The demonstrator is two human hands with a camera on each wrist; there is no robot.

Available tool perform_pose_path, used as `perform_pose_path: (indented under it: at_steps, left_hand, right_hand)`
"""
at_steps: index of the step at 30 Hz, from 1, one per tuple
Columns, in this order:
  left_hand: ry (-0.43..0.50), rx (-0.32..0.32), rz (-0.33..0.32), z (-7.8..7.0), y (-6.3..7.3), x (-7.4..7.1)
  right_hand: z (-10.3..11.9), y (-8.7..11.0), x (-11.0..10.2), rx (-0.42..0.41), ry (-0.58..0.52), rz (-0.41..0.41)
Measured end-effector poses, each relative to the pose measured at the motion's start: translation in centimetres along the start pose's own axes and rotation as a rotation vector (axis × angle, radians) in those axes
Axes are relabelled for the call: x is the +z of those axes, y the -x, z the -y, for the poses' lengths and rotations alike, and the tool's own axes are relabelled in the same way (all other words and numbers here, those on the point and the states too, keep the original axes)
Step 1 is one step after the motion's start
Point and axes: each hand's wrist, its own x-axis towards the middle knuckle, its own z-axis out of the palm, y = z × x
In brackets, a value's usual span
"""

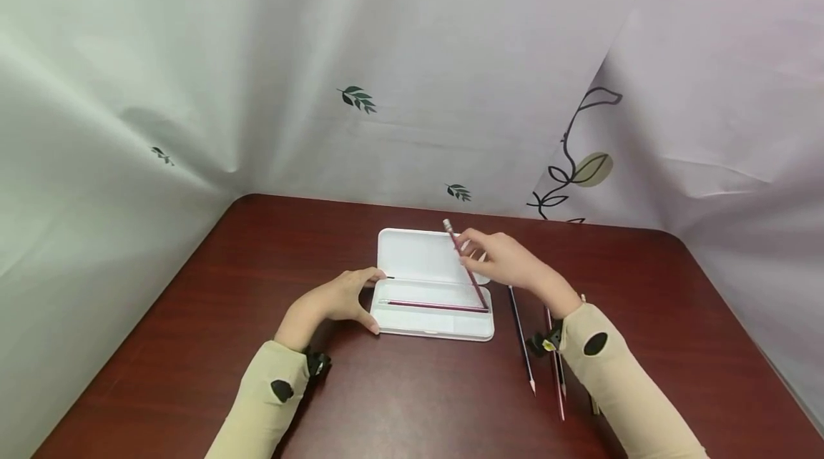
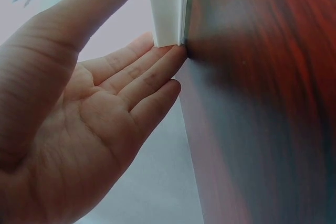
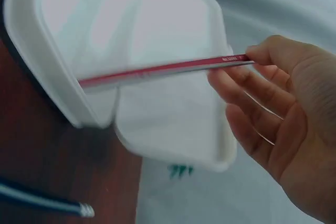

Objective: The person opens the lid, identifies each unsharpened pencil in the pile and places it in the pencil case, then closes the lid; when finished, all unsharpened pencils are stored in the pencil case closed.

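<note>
The right hand (image 1: 505,259) pinches a slanted red pencil (image 1: 476,286) between thumb and fingers, its eraser end up and its lower end at the right side of the open white pencil case (image 1: 408,321). Another pencil (image 1: 438,307) lies lengthwise in the case. The left hand (image 1: 337,296), thumb and straight fingers spread apart, touches the case's left end. A dark pencil (image 1: 520,339) lies on the table (image 1: 438,395), right of the case.
</note>
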Motion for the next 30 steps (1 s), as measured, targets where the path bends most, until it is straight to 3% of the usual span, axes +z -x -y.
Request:
perform_pose_path:
  at_steps: [4, 16, 21, 30]
  left_hand:
    - [-0.003, 0.002, 0.001, 0.0, 0.1, 0.0]
    - [0.014, -0.016, 0.005, -0.1, 0.0, 0.0]
    - [0.019, -0.048, 0.018, -0.4, -0.1, 0.1]
    - [-0.003, -0.019, 0.007, 0.0, -0.1, 0.0]
  right_hand:
    - [0.8, -0.4, 1.1, -0.039, 0.081, 0.057]
    - [1.2, -1.3, 4.7, -0.116, 0.141, 0.229]
    - [1.0, -1.8, 4.8, -0.157, 0.171, 0.283]
    - [0.8, -2.3, 4.9, -0.176, 0.168, 0.343]
